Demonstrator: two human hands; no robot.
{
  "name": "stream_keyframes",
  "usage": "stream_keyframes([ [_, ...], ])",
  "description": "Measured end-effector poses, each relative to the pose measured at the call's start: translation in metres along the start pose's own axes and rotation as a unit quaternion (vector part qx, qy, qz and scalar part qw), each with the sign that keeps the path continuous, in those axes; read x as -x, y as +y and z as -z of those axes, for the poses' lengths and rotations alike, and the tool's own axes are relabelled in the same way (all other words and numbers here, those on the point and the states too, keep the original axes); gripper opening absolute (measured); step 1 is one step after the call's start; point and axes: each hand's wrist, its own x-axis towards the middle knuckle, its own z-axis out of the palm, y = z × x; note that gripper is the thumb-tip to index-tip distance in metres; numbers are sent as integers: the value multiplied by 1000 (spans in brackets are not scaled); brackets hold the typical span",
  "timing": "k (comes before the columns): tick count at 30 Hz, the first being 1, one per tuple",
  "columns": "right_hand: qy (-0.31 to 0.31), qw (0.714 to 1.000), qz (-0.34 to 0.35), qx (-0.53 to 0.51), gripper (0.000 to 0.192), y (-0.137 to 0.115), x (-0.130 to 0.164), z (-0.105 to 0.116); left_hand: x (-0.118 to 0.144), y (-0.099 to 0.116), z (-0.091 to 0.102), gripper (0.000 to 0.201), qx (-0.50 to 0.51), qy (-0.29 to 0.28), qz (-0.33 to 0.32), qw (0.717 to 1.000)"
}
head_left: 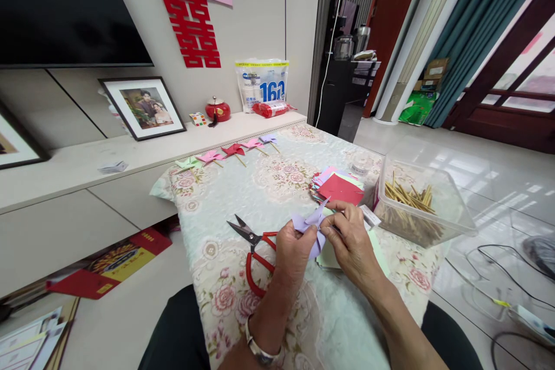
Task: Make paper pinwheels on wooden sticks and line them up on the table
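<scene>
A lavender paper pinwheel (315, 244) is pinched between my hands above the table. My left hand (295, 245) grips its left side, thumb near the folded centre. My right hand (350, 237) has its fingertips pressed together at the middle of the pinwheel; whether they also hold a small pin is too small to tell. Red-handled scissors (255, 240) lie with blades apart beside my left hand. Below my right hand rests pale green paper (329, 258). Just beyond the hands is a stack of coloured paper squares with a red sheet (340, 188) on top.
A clear plastic box (451, 217) of short wooden sticks (410, 199) stands at the table's right, near a small white box (370, 217). Several finished pinwheels, one red (233, 151), line the far edge. Cables (498, 263) lie on the floor at right.
</scene>
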Motion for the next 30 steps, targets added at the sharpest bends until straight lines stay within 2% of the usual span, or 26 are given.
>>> stream_keyframes([
  [9,15,998,53,42,14,-4,0,2,2,1,-3,29,30,-14,2,999],
  [18,-18,1000,-17,-11,21,-1,2,2,3,4,-5,25,24,-10,-8,1000],
  [22,-21,999,-25,-11,21,0,3,2,1,4,-4,24,4,4,-13,1000],
  [30,-21,999,-26,-30,23,0,1,4,2,3,-4,20,3,-12,-12,1000],
])
